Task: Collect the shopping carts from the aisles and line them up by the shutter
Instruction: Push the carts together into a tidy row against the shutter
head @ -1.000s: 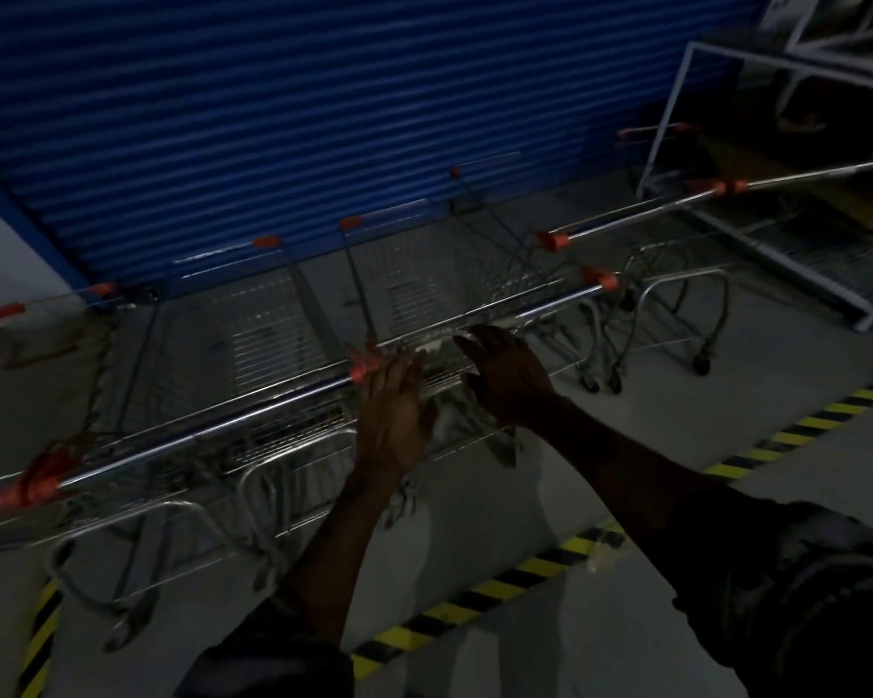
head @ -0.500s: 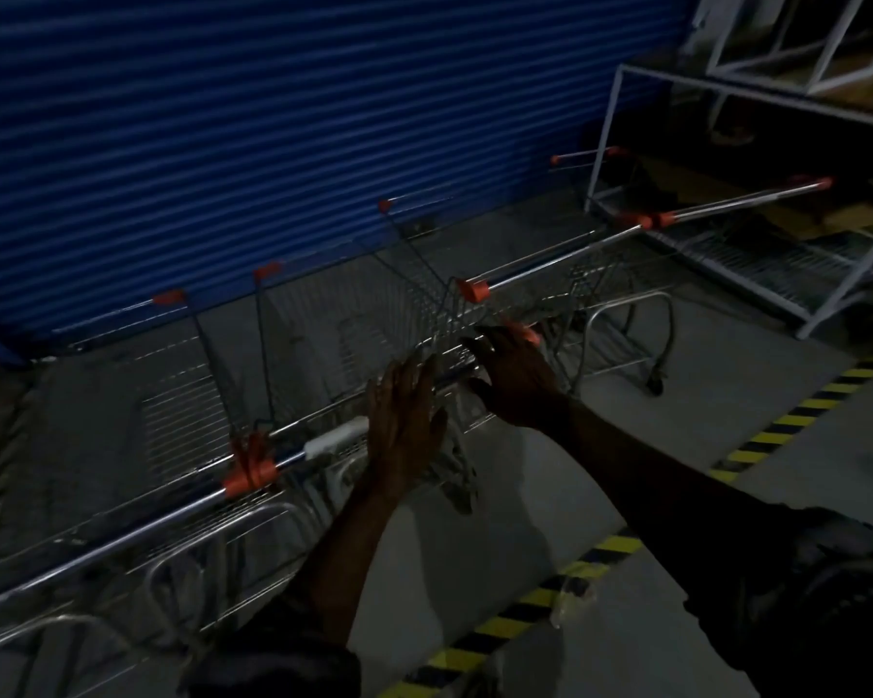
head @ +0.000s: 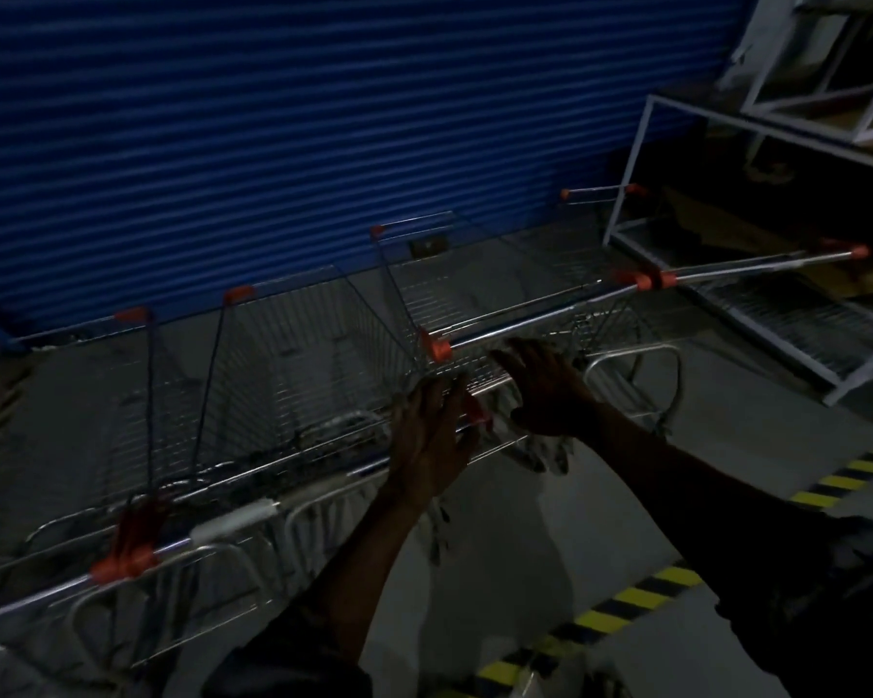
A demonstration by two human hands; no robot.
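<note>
Several wire shopping carts with orange-capped handles stand side by side, noses toward the blue shutter (head: 273,118). The left cart's handle (head: 233,521) carries a white sleeve. The middle cart's handle (head: 540,317) runs up to the right. A third cart's handle (head: 762,264) continues beyond it. My left hand (head: 432,440) is spread flat over the right end of the left cart's handle. My right hand (head: 545,390) reaches to the wire back of the middle cart just under its handle bar, fingers extended and touching it. The dim light hides the fingertips.
A white metal rack (head: 636,158) with wire shelves stands at the right, close to the last cart. Yellow-and-black floor tape (head: 626,602) runs diagonally behind the carts' handles. Grey concrete floor lies under my arms.
Both hands have slid rightward along the row, from the left cart's handle toward the middle cart. The view has turned right, bringing the rack closer.
</note>
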